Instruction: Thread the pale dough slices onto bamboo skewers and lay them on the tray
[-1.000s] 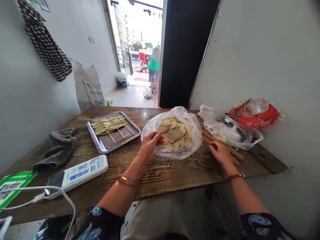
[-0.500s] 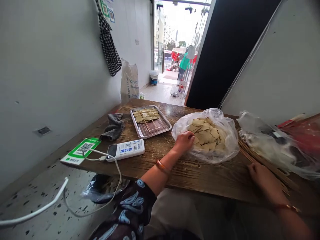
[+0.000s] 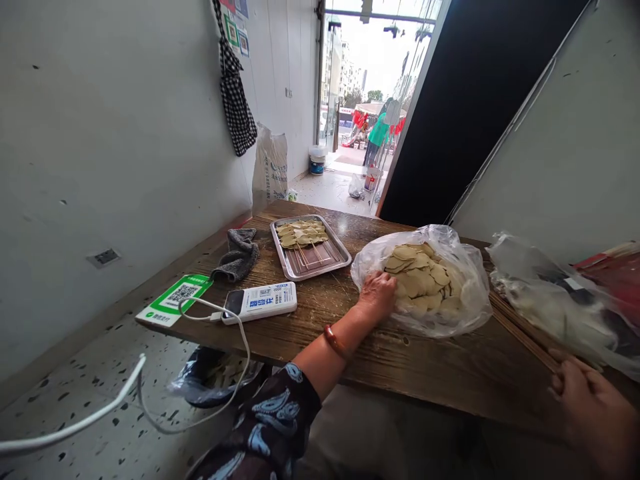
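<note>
A clear plastic bag (image 3: 473, 303) lies open on the table, heaped with thin, round, pale-brown slices (image 3: 423, 277). At its left rim is my left hand (image 3: 379, 295), its fingers curled against the edge of the heap; whatever they grip is hidden. To the right of the bag lies a bundle of thin wooden skewers (image 3: 520, 330). My right hand (image 3: 590, 393) is closed at the near end of these skewers, thumb and fingers pinched together. On a metal tray (image 3: 320, 267), slices threaded on skewers (image 3: 303, 233) rest in a row.
Left of the tray are a grey cloth (image 3: 237, 257), a white power-bank-like device (image 3: 263, 303) with a white cable, and a green QR-code card (image 3: 177, 300) at the table's edge. More plastic bags (image 3: 560, 300) sit at the right. A person in green stands outside the doorway.
My right hand has slid toward me and rightward along the skewers, and its fingers are now pinched. My left hand has turned knuckles-up at the bag's rim. The view has shifted slightly.
</note>
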